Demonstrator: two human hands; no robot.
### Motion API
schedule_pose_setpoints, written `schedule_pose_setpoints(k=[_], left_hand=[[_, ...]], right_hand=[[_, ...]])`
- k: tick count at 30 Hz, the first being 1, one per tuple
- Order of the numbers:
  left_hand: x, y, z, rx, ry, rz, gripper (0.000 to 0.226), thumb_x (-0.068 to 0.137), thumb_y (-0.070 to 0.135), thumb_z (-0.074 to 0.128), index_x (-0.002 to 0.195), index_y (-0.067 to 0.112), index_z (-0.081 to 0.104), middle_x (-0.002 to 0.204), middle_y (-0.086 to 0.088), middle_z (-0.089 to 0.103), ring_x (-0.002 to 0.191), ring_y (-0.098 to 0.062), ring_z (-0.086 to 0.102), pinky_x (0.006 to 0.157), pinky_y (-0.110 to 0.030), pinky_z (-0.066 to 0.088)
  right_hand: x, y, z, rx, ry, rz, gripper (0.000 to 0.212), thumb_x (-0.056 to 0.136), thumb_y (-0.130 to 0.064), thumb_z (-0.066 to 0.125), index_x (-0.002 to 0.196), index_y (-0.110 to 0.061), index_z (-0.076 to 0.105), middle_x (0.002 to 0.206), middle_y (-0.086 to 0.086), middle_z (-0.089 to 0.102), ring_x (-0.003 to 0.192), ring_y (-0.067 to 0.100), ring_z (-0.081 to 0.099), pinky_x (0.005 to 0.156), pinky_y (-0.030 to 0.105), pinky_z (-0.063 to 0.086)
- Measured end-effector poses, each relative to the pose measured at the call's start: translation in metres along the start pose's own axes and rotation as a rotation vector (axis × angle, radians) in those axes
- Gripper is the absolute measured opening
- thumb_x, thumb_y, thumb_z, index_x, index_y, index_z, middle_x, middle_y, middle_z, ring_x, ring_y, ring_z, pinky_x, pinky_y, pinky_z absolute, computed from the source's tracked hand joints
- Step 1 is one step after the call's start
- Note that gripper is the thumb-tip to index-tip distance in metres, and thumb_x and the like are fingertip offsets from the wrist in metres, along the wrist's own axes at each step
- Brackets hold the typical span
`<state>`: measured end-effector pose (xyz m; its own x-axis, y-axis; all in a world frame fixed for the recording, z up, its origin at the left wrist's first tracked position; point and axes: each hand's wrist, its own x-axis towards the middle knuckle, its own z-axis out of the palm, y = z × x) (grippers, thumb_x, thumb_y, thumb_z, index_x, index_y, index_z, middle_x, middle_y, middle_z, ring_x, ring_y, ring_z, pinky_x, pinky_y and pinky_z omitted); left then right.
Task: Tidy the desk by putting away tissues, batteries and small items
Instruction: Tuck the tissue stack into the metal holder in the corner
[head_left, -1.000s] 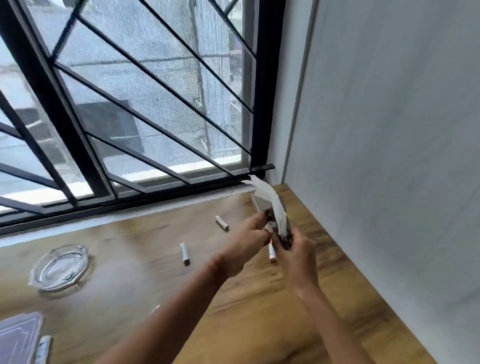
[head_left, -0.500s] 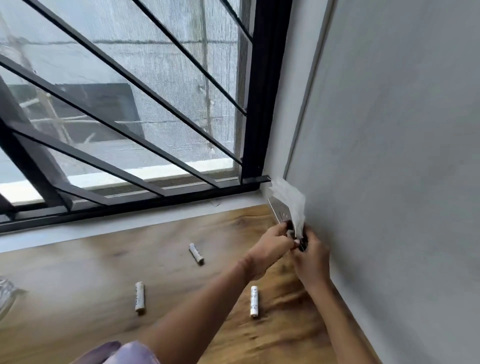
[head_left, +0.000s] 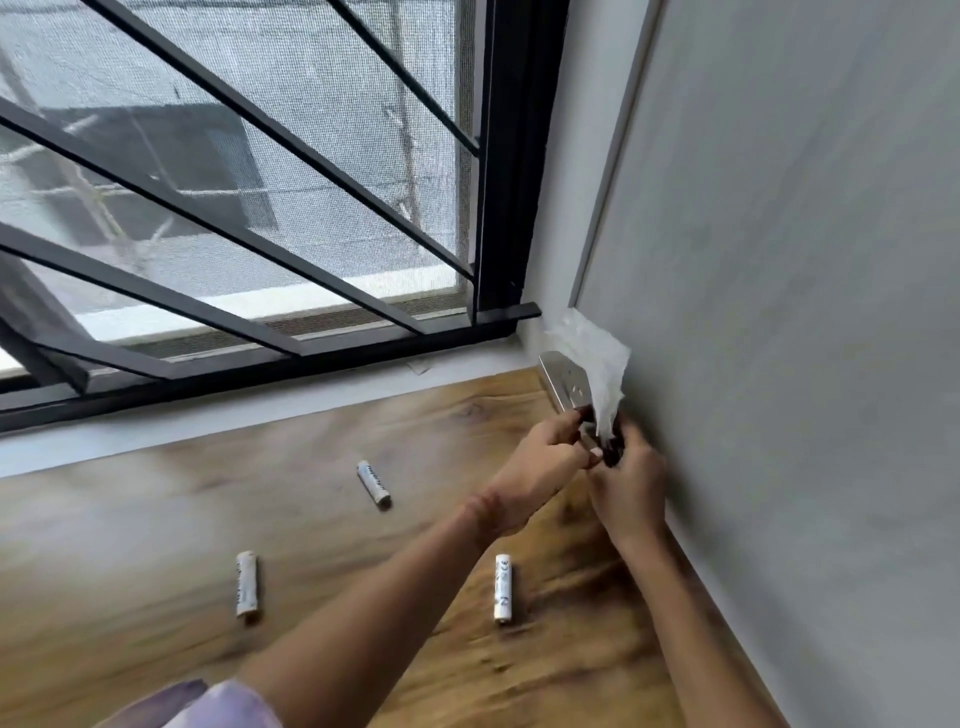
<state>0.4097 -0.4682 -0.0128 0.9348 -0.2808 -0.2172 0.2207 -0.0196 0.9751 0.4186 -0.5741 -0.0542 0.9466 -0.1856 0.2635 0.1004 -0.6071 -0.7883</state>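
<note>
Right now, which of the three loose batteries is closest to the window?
The tilted battery, farthest back on the desk. The far-left battery and the wall-side battery lie nearer the person, either side of the left forearm.

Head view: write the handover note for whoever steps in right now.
Left hand and right hand: both grip the silvery pack by the wall, tissue sticking out of its top.
On the desk, loose: far battery, left battery, near battery.
Done: nothing visibly put away.
Left: tuck tissue in, gather the batteries.
</note>
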Motion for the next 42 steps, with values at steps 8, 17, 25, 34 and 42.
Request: schedule_pose_setpoints(k=[8, 17, 25, 34, 42], left_hand=[[-0.006, -0.005, 0.000, -0.008, 0.011, -0.035, 0.052, 0.078, -0.003, 0.050, 0.123, 0.023, 0.051, 0.101, 0.010, 0.059, 0.087, 0.008, 0.057, 0.083, -0.010, 0.046], [-0.084, 0.019, -0.003, 0.079, 0.118, 0.003, 0.052, 0.088, -0.002, 0.049, 0.138, 0.010, 0.039, 0.132, 0.007, 0.049, 0.126, -0.009, 0.043, 0.104, -0.023, 0.037], [-0.210, 0.021, -0.014, 0.011, 0.232, 0.106, 0.049, 0.080, 0.015, 0.063, 0.127, 0.021, 0.049, 0.132, 0.003, 0.051, 0.127, -0.014, 0.045, 0.109, -0.034, 0.036], [-0.348, -0.029, -0.020, -0.071, 0.355, 0.149, 0.034, 0.089, 0.003, 0.052, 0.121, 0.016, 0.054, 0.125, 0.001, 0.056, 0.115, -0.011, 0.052, 0.092, -0.018, 0.043], [-0.488, -0.103, -0.018, -0.321, 0.445, 0.077, 0.026, 0.082, 0.011, 0.060, 0.108, 0.010, 0.061, 0.103, -0.004, 0.070, 0.098, -0.018, 0.064, 0.085, -0.027, 0.051]], right_hand=[[-0.004, -0.003, -0.001, -0.034, 0.056, 0.007, 0.027, 0.080, -0.011, 0.069, 0.105, -0.004, 0.063, 0.093, 0.015, 0.071, 0.085, 0.030, 0.065, 0.065, 0.019, 0.037], [-0.043, -0.046, -0.029, 0.035, 0.120, 0.002, 0.067, 0.077, -0.015, 0.074, 0.134, -0.003, 0.042, 0.130, 0.015, 0.054, 0.118, 0.028, 0.052, 0.098, 0.027, 0.038], [-0.132, -0.106, -0.055, 0.122, 0.098, -0.190, 0.049, 0.078, -0.010, 0.071, 0.122, 0.000, 0.050, 0.123, 0.016, 0.058, 0.114, 0.027, 0.054, 0.094, 0.020, 0.037], [-0.264, -0.140, -0.060, 0.135, -0.071, -0.218, 0.038, 0.083, -0.011, 0.066, 0.117, -0.004, 0.054, 0.117, 0.012, 0.061, 0.108, 0.024, 0.056, 0.088, 0.016, 0.036], [-0.413, -0.150, -0.074, 0.351, -0.373, 0.012, 0.024, 0.087, -0.016, 0.062, 0.110, -0.015, 0.058, 0.106, -0.004, 0.060, 0.098, 0.004, 0.057, 0.080, 0.008, 0.047]])
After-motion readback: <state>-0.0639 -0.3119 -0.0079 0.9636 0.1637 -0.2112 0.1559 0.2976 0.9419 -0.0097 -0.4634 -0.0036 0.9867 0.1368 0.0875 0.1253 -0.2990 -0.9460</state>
